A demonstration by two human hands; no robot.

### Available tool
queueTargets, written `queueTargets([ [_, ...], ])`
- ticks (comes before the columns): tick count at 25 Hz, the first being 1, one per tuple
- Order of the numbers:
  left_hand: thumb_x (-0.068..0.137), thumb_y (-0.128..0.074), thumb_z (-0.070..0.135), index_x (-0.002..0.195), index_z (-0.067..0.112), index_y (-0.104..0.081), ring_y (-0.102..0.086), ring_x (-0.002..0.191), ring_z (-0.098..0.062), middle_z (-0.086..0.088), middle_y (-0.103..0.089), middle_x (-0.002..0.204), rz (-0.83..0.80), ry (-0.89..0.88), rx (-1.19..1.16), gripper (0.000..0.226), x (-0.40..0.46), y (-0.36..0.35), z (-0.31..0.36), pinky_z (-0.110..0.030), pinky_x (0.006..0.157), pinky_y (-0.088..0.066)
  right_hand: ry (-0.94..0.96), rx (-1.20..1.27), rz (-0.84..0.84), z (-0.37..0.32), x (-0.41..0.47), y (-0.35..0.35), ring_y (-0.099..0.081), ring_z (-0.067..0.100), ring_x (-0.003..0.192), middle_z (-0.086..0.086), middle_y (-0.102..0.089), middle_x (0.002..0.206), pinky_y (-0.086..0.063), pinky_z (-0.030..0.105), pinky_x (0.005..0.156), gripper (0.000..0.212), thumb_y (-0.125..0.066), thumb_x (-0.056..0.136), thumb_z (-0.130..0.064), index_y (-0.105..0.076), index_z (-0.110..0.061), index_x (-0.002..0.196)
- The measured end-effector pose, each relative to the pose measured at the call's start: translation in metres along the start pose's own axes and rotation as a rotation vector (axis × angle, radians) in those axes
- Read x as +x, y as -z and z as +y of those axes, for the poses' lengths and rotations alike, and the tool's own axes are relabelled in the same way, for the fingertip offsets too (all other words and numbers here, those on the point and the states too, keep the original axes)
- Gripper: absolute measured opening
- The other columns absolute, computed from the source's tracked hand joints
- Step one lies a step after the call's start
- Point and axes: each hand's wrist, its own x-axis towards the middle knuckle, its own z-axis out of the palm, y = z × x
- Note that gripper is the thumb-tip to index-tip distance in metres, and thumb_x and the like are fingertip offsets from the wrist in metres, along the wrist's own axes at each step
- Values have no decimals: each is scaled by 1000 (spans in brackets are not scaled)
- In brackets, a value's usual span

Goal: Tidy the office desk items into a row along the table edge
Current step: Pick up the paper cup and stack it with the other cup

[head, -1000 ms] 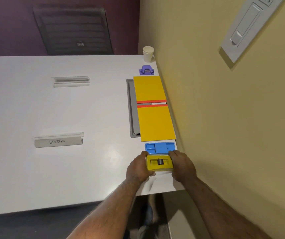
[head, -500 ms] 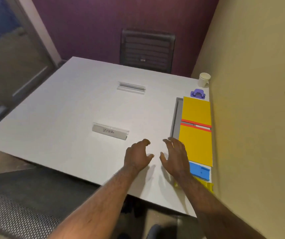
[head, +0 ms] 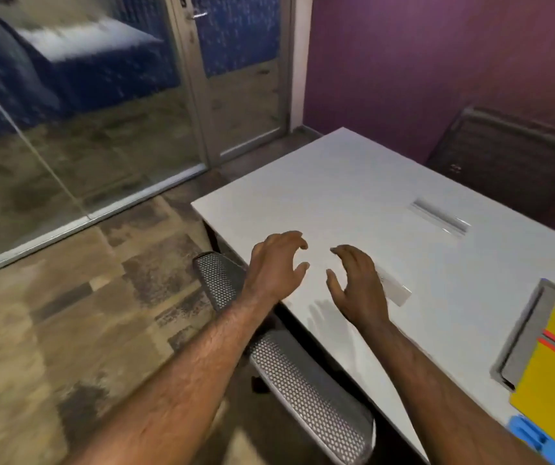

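Both hands are held above the white counter [head: 353, 182] near its near-left corner, and nothing is grasped: the left hand [head: 274, 265] is spread with the fingers curled, the right hand [head: 358, 285] is open with the palm turned inward, and a gap is kept between them. Just beside the right hand, partly hidden by it, one clear name holder [head: 395, 292] is seen lying on the counter; a second clear name holder [head: 440, 218] is found farther back, well apart. A wide bare stretch of counter is left between these and the left edge. Along the right edge a row is seen — two yellow folders [head: 551, 374] with red borders laid over a grey inset panel [head: 526, 330], then one blue item [head: 529, 437] at the near end, cut off by the frame. One mesh chair [head: 302, 374] is pushed against the near edge; a dark chair [head: 510, 169] stands at the far side.
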Motion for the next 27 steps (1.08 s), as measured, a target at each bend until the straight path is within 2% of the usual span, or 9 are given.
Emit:
queueTargets([
  [3, 84, -67, 36, 117, 27, -59, -42, 129, -13, 10, -52, 139, 148, 33, 30, 35, -12, 68, -81, -37, 104, -30, 104, 58, -8, -71, 33, -39, -47, 19, 124, 4, -56, 132, -42, 38, 103, 40, -59, 90, -29, -53, -16, 128],
  [6, 84, -64, 47, 128, 27, -53, -34, 137, -17, 7, -44, 147, 216, 85, 152, 50, -36, 137, -166, -43, 108, -27, 211, 99, -99, -163, 63, -94, -38, 17, 135, 1, -46, 144, -31, 32, 110, 51, -56, 92, -41, -45, -20, 137],
  [11, 85, -60, 54, 142, 28, -39, -19, 146, -18, 7, -27, 157, 254, 242, 292, 66, -82, 226, -280, -47, 115, -17, 382, 31, -221, -280, 99, -177, -26, 27, 142, 6, -40, 149, -21, 49, 117, 60, -50, 93, -48, -39, -15, 141],
  [13, 84, -62, 52, 143, 26, -38, -21, 146, -20, 5, -28, 157, 284, 305, 307, 68, -96, 251, -316, -47, 115, -17, 408, -4, -258, -310, 110, -208, -21, 27, 144, 6, -36, 152, -17, 49, 118, 60, -47, 94, -49, -37, -15, 143],
  [17, 81, -63, 56, 141, 24, -38, -26, 144, -22, 3, -32, 155, 268, 421, 355, 72, -118, 277, -381, -49, 113, -21, 456, -51, -308, -340, 135, -269, -20, 25, 145, 7, -33, 154, -16, 48, 119, 66, -31, 93, -55, -36, -14, 145],
  [20, 80, -62, 60, 143, 25, -36, -22, 145, -21, 3, -30, 156, 210, 463, 403, 77, -111, 288, -440, -48, 114, -19, 440, -66, -339, -347, 163, -322, -19, 24, 146, 6, -32, 154, -13, 45, 120, 70, -24, 92, -57, -35, -14, 145],
  [23, 80, -60, 62, 145, 23, -33, -21, 145, -20, 3, -27, 157, 176, 474, 426, 81, -70, 296, -494, -47, 115, -16, 422, -69, -362, -345, 208, -375, -19, 25, 146, 6, -32, 154, -9, 44, 120, 71, -24, 92, -58, -35, -13, 145],
  [27, 79, -56, 67, 148, 23, -29, -21, 145, -20, 3, -24, 158, 126, 449, 415, 86, 13, 303, -556, -49, 115, -18, 398, -96, -387, -344, 286, -433, -25, 27, 144, 8, -37, 152, -11, 43, 118, 68, -30, 92, -56, -38, -12, 144],
])
